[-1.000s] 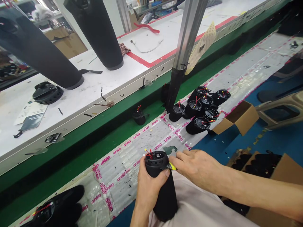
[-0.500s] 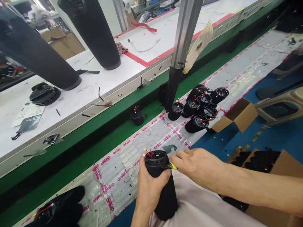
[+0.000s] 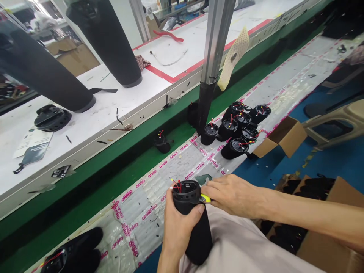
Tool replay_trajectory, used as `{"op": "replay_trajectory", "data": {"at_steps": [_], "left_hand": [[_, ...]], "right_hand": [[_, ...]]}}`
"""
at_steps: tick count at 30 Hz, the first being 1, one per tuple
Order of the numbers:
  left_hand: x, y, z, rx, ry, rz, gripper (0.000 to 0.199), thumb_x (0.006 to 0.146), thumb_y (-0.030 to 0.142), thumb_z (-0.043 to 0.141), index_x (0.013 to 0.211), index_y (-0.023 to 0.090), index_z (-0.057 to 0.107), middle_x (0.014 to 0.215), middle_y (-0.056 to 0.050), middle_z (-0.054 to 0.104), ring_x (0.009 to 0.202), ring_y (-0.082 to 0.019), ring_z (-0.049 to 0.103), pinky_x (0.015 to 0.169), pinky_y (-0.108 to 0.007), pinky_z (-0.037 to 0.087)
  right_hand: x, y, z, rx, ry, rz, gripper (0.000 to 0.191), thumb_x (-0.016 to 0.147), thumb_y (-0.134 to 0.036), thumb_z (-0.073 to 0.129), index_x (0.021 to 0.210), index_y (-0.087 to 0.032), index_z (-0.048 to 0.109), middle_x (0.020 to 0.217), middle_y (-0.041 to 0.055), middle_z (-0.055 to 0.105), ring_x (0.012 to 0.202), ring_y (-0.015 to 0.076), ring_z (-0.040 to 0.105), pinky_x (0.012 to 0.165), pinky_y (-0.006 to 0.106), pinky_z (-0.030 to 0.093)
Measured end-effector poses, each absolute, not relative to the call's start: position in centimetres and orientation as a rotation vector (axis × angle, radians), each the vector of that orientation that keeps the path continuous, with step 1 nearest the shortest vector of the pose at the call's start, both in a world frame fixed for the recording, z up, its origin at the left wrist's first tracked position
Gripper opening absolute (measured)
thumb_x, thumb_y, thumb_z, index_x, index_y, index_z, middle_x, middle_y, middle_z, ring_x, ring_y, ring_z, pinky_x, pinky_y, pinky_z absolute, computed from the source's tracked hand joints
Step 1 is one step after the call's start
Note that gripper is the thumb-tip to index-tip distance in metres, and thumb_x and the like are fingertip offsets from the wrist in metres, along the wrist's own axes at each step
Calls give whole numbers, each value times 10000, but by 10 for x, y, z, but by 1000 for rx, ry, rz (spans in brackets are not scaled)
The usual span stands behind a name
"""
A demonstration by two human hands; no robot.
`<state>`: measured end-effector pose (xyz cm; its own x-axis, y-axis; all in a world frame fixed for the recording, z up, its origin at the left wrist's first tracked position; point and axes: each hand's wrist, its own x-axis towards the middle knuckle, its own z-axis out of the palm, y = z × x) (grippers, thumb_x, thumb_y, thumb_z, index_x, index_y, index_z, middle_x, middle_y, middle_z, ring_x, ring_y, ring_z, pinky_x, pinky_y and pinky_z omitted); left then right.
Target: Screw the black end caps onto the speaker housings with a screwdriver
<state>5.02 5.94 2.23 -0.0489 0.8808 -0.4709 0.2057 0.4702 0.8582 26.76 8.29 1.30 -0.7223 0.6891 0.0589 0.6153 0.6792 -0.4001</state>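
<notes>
My left hand (image 3: pixel 179 223) is wrapped round a black fabric-covered cylinder (image 3: pixel 199 239), which looks like a speaker body, tilted against my lap. Its open top has a black plastic rim with holes, and thin red wires (image 3: pixel 177 186) with small connectors stick out of it. Closed on a yellow-handled tool, seemingly a utility knife (image 3: pixel 205 198), my right hand (image 3: pixel 227 193) is at the right side of the rim. The tool's tip meets the edge just under the rim; my fingers hide most of its handle.
Several similar cylinders (image 3: pixel 229 129) stand on the taped plastic-covered bench (image 3: pixel 159 189), more lying at lower left. One stands on the green strip (image 3: pixel 162 141). A metal post (image 3: pixel 214 57), white table (image 3: pixel 93 132), red-handled pliers (image 3: pixel 168 35), cardboard box (image 3: pixel 280 136) and stool (image 3: pixel 338 121) surround.
My right hand has shifted slightly left with the yellow-handled tool, showing more of its yellow part along the rim. My left hand keeps its hold; the camera view has moved a little.
</notes>
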Motion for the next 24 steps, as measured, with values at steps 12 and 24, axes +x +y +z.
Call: {"op": "replay_trajectory", "data": {"at_steps": [12, 24], "left_hand": [[37, 59, 11, 823, 1385, 735, 777, 735, 512, 853, 1397, 209, 582, 1324, -106, 730, 1255, -332, 643, 1108, -446, 435], [35, 60, 13, 927, 1351, 658, 562, 731, 454, 862, 1192, 205, 658, 1173, -72, 771, 1134, -320, 669, 978, -410, 476]], "right_hand": [[265, 80, 21, -1283, -2604, 662, 62, 1055, -240, 552, 1042, -199, 596, 848, 4, 716, 692, 176, 675, 564, 303, 311], [260, 83, 22, -1108, -2776, 379, 64, 996, -166, 612, 1023, -207, 571, 810, -15, 663, 665, 199, 657, 534, 343, 292]]}}
